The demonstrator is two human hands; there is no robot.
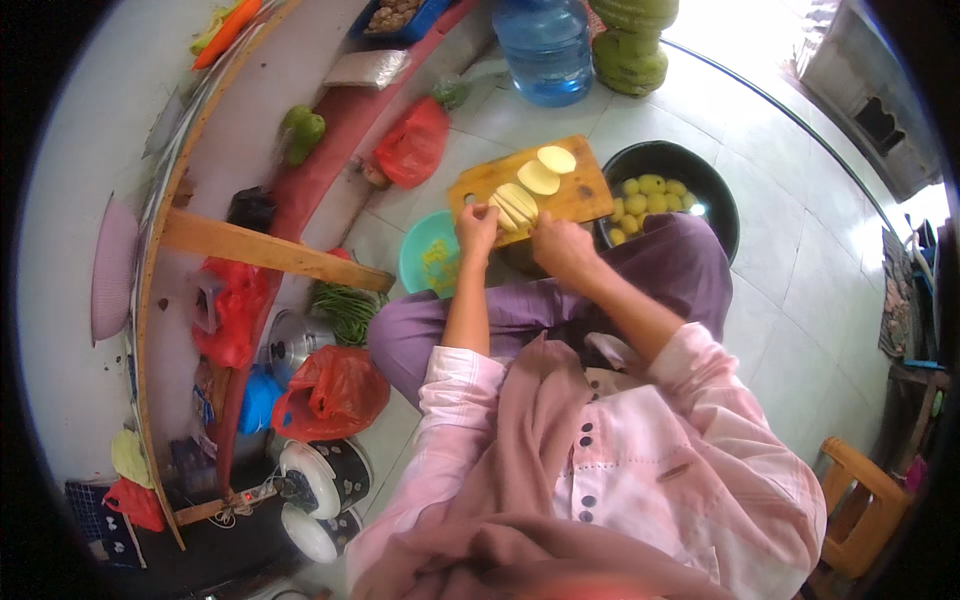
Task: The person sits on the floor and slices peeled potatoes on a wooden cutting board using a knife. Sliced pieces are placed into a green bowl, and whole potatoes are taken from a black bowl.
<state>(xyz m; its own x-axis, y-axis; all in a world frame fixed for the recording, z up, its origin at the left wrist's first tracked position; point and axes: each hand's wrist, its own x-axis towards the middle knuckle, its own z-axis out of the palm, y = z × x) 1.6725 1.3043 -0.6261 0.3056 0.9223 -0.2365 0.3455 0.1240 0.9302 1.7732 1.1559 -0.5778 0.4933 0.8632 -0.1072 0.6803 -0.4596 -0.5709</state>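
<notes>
A wooden cutting board (486,180) lies tilted before me, above my crossed legs. My left hand (476,229) has its fingertips on the near left end of a row of pale yellow potato slices (513,204), which lean against each other. My right hand (566,251) is curled at the board's near edge, close to the row's right end. Whatever it may hold is hidden by the fingers. Two larger potato slices (538,177) lie flat farther up the board. Peeled potatoes (655,202) sit in a black basin (721,184) at the right, partly behind my knee.
A turquoise bowl (411,251) with yellowish scraps stands left of the board. Beyond are a red plastic bag (414,146), a blue water jug (544,56) and a green gas cylinder (630,64). A wooden beam (277,247), green beans (346,311) and a pot (296,345) are at left.
</notes>
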